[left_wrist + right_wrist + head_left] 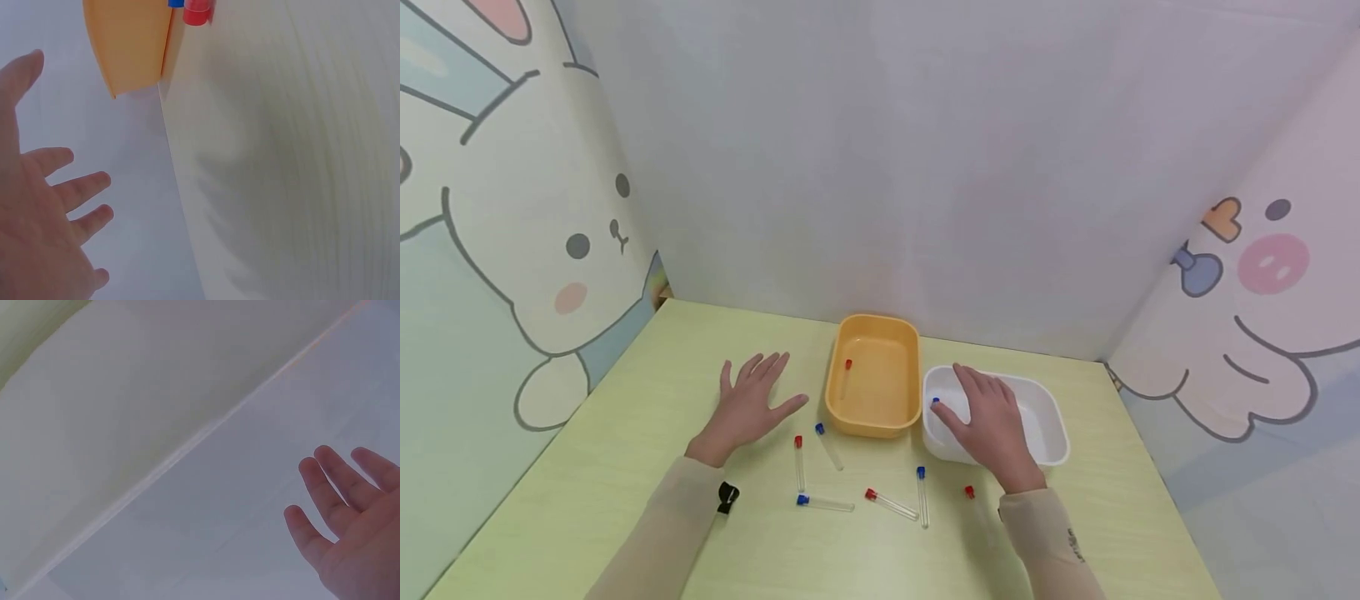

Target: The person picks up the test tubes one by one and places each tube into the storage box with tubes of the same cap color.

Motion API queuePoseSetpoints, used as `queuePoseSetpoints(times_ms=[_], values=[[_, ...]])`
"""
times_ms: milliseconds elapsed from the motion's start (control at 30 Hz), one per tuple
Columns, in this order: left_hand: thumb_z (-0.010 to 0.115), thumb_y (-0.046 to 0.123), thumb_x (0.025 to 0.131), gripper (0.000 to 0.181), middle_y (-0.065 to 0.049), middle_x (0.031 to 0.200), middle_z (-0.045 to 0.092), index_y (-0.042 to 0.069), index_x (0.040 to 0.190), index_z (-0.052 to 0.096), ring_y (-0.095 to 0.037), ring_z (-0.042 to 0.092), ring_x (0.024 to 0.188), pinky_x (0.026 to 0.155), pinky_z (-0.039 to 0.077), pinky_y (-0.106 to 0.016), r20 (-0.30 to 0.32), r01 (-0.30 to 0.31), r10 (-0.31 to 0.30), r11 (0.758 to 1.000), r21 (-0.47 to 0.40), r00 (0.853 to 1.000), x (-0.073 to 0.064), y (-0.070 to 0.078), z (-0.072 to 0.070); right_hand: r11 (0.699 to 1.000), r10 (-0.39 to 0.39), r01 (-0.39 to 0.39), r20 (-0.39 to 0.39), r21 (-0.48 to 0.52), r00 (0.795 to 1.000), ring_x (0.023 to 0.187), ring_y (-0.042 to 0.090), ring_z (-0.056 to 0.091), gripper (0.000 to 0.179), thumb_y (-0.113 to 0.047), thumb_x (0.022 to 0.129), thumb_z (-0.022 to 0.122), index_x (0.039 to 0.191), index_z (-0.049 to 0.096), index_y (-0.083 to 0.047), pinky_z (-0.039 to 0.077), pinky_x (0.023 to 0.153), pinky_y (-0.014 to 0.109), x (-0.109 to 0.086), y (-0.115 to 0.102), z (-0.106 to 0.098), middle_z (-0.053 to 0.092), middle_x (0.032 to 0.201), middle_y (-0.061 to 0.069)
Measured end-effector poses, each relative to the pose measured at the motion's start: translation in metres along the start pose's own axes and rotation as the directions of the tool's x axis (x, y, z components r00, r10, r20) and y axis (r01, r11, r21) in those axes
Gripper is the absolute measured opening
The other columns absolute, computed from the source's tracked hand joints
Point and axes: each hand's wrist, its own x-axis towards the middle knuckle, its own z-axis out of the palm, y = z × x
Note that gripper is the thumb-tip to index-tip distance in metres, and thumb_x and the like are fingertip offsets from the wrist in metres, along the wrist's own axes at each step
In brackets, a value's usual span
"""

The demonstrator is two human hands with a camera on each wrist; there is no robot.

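My left hand [747,414] hovers with spread fingers over the table, left of the orange bin [833,400], holding nothing. One red-capped tube [847,367] lies in that bin. Over the white bin [1058,429] is my right hand [992,425], its fingers extended and apart. A blue cap [936,401] shows beside its thumb, inside the white bin; the rest of that tube is hidden. In the right wrist view the fingers [328,490] are straight, with nothing seen between them. Nearest the left hand are a red-capped tube [800,467] and a blue-capped tube [830,447].
Toward the front of the table [760,558] lie a blue-capped tube [827,503], a red-capped tube [892,505], another blue-capped tube [922,497] and a red-capped one [970,492] by the right sleeve. A black clip-like item [727,497] is beside the left sleeve. Curtains enclose the table.
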Motion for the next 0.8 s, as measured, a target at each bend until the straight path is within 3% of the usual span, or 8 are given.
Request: queuePoseSetpoints(times_ms=[133,333,567,800], values=[[0.064,0.054,0.097,0.084,-0.020,0.164,0.038,0.011,0.162,0.033,-0.046,0.025,0.154,0.121,0.001,-0.076,0.005,-0.023,0.023,0.999,-0.042,1.000,0.001,0.001,0.000,0.999,-0.043,0.043,-0.015,-0.007,0.999,0.141,0.035,0.050,0.076,-0.054,0.095,0.067,0.153,0.047,-0.009,0.032,0.124,0.057,-0.001,-0.016,-0.003,0.055,0.152,0.014],[0.061,0.052,0.100,0.080,-0.020,0.165,0.037,0.013,0.163,0.031,-0.046,0.025,0.154,0.122,-0.001,-0.074,0.055,-0.024,0.035,0.982,-0.185,0.998,0.004,0.003,0.000,0.993,-0.121,0.120,-0.042,-0.018,0.992,0.136,0.033,0.054,0.071,-0.053,0.095,0.068,0.150,0.053,-0.010,0.038,0.120,0.055,-0.004,-0.040,-0.002,0.060,0.146,0.011],[0.060,0.052,0.101,0.078,-0.020,0.164,0.039,0.014,0.163,0.031,-0.046,0.030,0.153,0.124,0.002,-0.071,0.075,-0.015,0.035,0.969,-0.246,0.997,0.008,0.008,-0.005,0.972,-0.237,0.236,-0.093,-0.018,0.967,0.127,0.030,0.060,0.067,-0.052,0.093,0.071,0.145,0.058,-0.013,0.045,0.112,0.051,-0.009,-0.064,0.007,0.066,0.136,0.009],[0.062,0.051,0.100,0.077,-0.018,0.165,0.040,0.014,0.162,0.033,-0.045,0.034,0.152,0.123,0.028,-0.067,0.103,0.001,0.030,0.959,-0.284,0.994,0.009,0.010,-0.005,0.955,-0.296,0.294,-0.098,-0.036,0.950,0.120,0.028,0.063,0.059,-0.049,0.094,0.072,0.139,0.062,-0.013,0.049,0.107,0.048,-0.010,-0.078,0.016,0.068,0.128,0.007]])
